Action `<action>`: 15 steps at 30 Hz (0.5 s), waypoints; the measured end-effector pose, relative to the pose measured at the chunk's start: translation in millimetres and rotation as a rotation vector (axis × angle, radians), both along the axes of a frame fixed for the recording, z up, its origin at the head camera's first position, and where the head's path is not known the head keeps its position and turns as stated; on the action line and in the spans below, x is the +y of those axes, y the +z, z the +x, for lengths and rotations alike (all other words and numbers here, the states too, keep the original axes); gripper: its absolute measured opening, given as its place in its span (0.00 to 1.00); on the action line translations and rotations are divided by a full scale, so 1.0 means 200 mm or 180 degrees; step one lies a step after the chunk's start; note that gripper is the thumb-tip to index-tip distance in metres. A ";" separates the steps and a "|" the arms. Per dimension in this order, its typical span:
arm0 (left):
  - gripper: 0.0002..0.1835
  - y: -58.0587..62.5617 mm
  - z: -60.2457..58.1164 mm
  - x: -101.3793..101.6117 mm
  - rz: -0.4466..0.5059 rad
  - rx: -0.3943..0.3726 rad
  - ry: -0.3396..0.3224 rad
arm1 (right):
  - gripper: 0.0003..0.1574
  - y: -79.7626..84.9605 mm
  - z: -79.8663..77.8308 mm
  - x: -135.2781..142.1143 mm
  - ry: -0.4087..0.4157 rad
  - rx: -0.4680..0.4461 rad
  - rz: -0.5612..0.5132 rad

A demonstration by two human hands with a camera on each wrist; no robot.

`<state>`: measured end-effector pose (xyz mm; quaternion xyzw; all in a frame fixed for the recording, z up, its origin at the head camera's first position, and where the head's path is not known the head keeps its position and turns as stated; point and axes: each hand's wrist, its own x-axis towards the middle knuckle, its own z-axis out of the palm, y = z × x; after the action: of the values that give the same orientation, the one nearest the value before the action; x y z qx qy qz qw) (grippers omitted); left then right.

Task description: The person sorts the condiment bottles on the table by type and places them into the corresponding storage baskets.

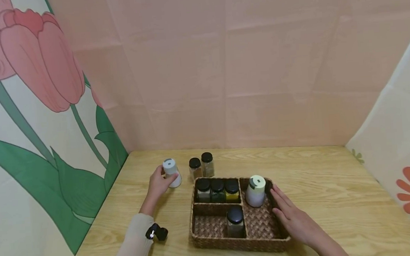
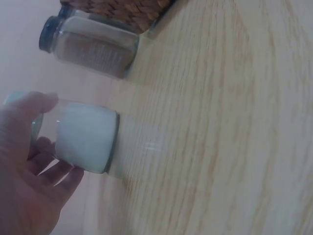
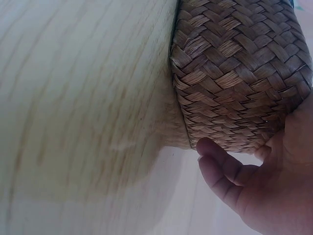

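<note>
My left hand (image 1: 160, 182) grips a jar with a pale lid and white contents (image 2: 87, 137) by its upper part. The jar stands at the table surface, left of the basket. My right hand (image 1: 295, 220) rests at the right side of a brown woven basket (image 1: 233, 244), fingers fairly straight along the rim. In the right wrist view, some fingers (image 3: 220, 174) sit by the outer wall. A similar pale-lidded jar (image 1: 256, 192) stands in the right compartment. Several black-lidded spice jars (image 1: 217, 190) fill the back left compartment; another black-lidded jar (image 1: 235, 222) stands in the front left one.
Two black-lidded jars, one brownish (image 1: 195, 169) and one paler (image 1: 208, 165), stand behind the basket. The wood-grain table (image 1: 335, 190) meets a pink cloth backdrop (image 1: 223, 83). Flower-printed cloths hang at both sides.
</note>
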<state>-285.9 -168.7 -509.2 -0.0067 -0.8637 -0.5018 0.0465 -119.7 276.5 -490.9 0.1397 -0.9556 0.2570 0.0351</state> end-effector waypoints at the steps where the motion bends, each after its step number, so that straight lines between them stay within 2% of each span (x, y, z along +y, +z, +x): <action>1: 0.40 0.00 0.00 0.00 -0.0017 0.0006 0.0002 | 0.37 0.00 0.00 0.00 -0.0001 -0.0006 -0.0002; 15: 0.37 0.04 0.01 0.02 -0.0080 0.0082 0.0057 | 0.37 0.01 0.01 -0.01 -0.0014 -0.0024 -0.0012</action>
<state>-283.3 -164.5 -501.7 -0.0061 -0.8693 -0.4904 0.0620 -118.0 275.4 -488.2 0.1366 -0.9556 0.2592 0.0324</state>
